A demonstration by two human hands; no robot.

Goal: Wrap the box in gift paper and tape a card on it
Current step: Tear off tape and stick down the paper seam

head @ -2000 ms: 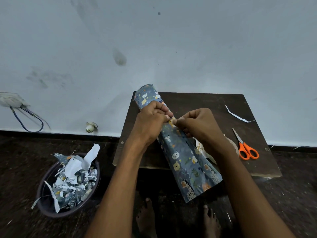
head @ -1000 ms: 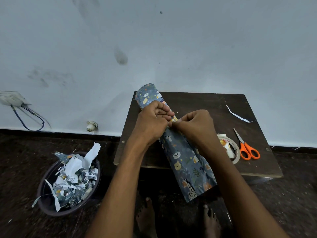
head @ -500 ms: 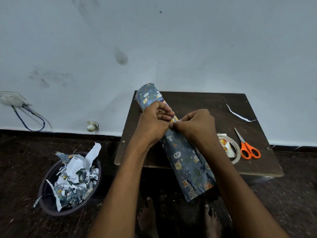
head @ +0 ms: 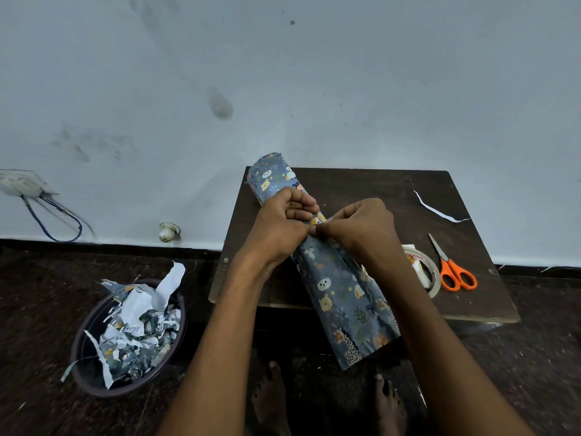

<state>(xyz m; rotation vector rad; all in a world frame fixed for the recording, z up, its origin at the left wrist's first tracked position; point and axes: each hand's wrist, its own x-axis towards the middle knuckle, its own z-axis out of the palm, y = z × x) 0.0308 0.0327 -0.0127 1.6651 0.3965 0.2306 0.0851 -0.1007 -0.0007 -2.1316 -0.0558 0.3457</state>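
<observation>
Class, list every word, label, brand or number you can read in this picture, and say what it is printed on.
Tape roll: red lettering on the inner label, seen upside down and too small to read.
Gift paper: animal and leaf pictures only, no words.
Scissors: no marking legible.

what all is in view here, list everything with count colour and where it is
gift paper: one, blue with animal print, wrapped into a long tube across the table, near end past the front edge
table: one, dark brown, against the wall
scissors: one pair, orange handles, right side of table
tape roll: one, pale, just left of the scissors, partly behind the right forearm
paper strip: one, white, far right of table
bin: one, dark, on the floor at left, full of paper scraps
wall socket: one, white, with blue cable, far left
feet: two, bare, below the table
hands: left and right, both pinching the paper seam mid-tube
</observation>
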